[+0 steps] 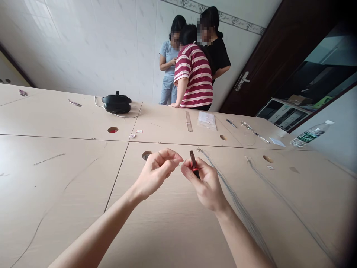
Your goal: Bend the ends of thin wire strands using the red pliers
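Observation:
Over the middle of the table, my left hand (pixel 158 169) is closed, its thumb and fingertips pinched together. A short piece of thin wire (pixel 180 166) shows between the fingertips of both hands; the rest of it is hidden or too fine to see. Small pliers (pixel 192 158) with red and dark handles stand jaws up in my right hand (pixel 205 182), which is closed around them. Its thumb and forefinger also pinch close to the wire. Just right of this hand lies a long bundle of thin grey wires (pixel 237 201).
A second wire bundle (pixel 287 208) lies farther right. Toward the back are a black device (pixel 116 103) with a white cable, a ruler (pixel 189 121), plastic bags (pixel 207 121), a pen (pixel 231 123) and a bottle (pixel 312 134). Several people (pixel 193 74) stand beyond the table.

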The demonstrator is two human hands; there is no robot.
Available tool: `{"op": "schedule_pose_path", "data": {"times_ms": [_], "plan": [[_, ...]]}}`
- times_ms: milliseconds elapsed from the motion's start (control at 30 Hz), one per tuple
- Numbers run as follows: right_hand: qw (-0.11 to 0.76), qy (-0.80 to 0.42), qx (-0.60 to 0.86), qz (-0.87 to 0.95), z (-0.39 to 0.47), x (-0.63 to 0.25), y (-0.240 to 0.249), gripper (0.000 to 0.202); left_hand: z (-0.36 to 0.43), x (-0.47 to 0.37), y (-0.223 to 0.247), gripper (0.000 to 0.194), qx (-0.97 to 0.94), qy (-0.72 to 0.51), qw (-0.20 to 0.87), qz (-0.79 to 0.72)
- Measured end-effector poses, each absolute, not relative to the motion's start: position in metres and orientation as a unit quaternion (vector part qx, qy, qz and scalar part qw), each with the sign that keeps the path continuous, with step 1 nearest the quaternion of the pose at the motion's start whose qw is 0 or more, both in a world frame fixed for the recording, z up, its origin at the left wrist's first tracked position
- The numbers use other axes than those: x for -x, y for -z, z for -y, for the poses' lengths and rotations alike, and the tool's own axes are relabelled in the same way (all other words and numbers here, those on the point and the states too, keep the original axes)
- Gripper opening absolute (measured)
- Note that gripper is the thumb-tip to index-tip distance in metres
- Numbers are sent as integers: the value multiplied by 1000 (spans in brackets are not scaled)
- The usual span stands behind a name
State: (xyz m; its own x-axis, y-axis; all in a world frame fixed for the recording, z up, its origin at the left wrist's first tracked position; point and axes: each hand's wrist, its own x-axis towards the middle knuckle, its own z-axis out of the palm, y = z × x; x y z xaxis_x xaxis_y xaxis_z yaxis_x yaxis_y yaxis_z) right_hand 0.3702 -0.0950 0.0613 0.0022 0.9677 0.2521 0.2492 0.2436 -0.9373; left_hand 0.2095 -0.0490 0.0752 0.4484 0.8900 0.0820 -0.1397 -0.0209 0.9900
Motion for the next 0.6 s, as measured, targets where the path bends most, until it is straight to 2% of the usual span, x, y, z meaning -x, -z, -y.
{"op": "schedule_pose_path", "data": {"times_ms": [200, 433, 600], "plan": [[493, -353, 497, 621, 96, -372, -63, 20, 48, -203, -82, 9, -659, -371, 553, -351], [491, -347, 499, 624, 94, -371, -63, 19, 44, -198, -79, 12, -685, -339, 541, -352], [503, -327, 518, 609, 95, -376, -63, 15, 42, -195, -79, 17, -684, -361, 527, -353]]}}
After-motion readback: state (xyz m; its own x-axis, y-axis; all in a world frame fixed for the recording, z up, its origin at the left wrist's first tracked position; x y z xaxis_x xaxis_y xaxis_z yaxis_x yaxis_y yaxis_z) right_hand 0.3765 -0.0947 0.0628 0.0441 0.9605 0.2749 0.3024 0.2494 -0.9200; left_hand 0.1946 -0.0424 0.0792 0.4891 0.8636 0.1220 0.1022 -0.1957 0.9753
